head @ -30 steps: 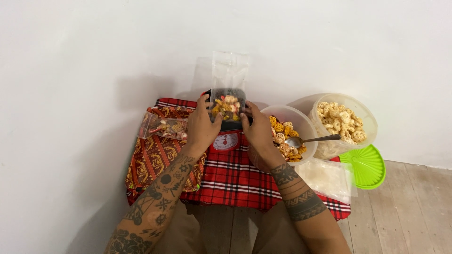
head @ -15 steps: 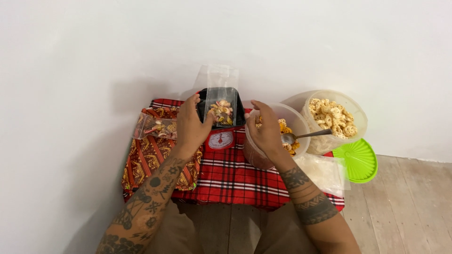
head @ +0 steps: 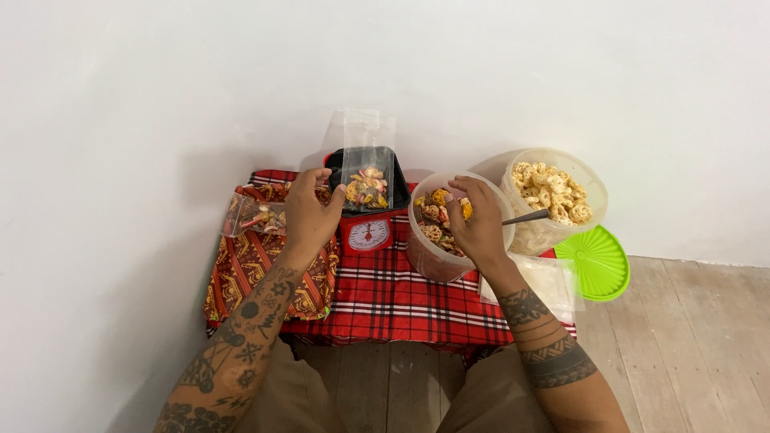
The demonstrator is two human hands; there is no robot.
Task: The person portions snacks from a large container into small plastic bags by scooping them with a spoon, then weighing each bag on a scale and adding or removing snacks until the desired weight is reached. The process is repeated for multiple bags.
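Observation:
A clear plastic bag [head: 367, 170] with some mixed snacks in it stands upright in a black tray on a small red kitchen scale [head: 367, 234]. My left hand [head: 309, 215] pinches the bag's left edge between thumb and fingers. My right hand [head: 478, 226] hovers over a clear tub of mixed orange and brown snacks [head: 423, 248], its fingers loosely bent down into it. A metal spoon [head: 529, 216] lies in that tub, with its handle sticking out to the right from under my hand.
A second tub of pale ring crackers [head: 553, 191] stands at the right, with a green lid [head: 595, 261] and a stack of empty clear bags [head: 553, 282] beside it. Filled snack bags [head: 255, 216] lie on a batik cloth [head: 255, 277] at the left. A red plaid cloth [head: 401, 301] covers the low table against a white wall.
My right hand has let go of the bag and moved right, over the snack tub. My left hand has stayed at the bag's left edge.

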